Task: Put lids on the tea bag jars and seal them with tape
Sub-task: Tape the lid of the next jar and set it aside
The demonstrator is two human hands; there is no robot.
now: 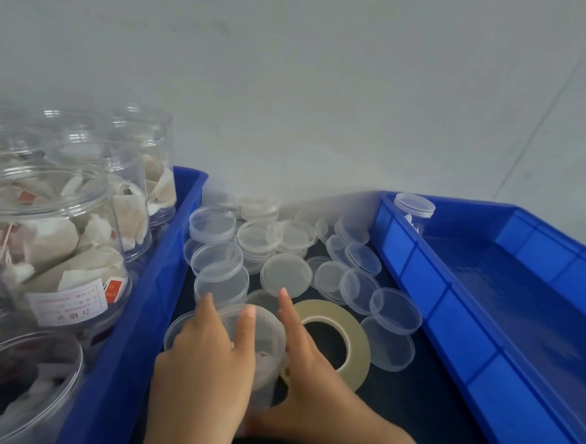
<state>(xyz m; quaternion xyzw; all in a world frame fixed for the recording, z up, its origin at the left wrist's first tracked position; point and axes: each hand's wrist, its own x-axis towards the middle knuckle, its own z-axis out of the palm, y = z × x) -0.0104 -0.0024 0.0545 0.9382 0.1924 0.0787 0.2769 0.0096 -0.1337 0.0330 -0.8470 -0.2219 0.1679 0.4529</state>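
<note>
**Lid goes on a tea bag jar**

Head view: my left hand [204, 364] lies over the clear lid [261, 326] on the jar [261, 374] at six o'clock, fingers spread and curled around its rim. My right hand [305, 387] grips the jar's side from four o'clock, index finger straight. The tape roll [350, 325] lies flat, touching that hand. Loose lids [286, 273] scatter toward twelve o'clock on the dark table [411, 400]. Filled open jars [53, 241] stand in the blue tray [165, 265] at nine o'clock; another blue tray [485, 302] at three holds one lidded jar [414, 208].
</note>
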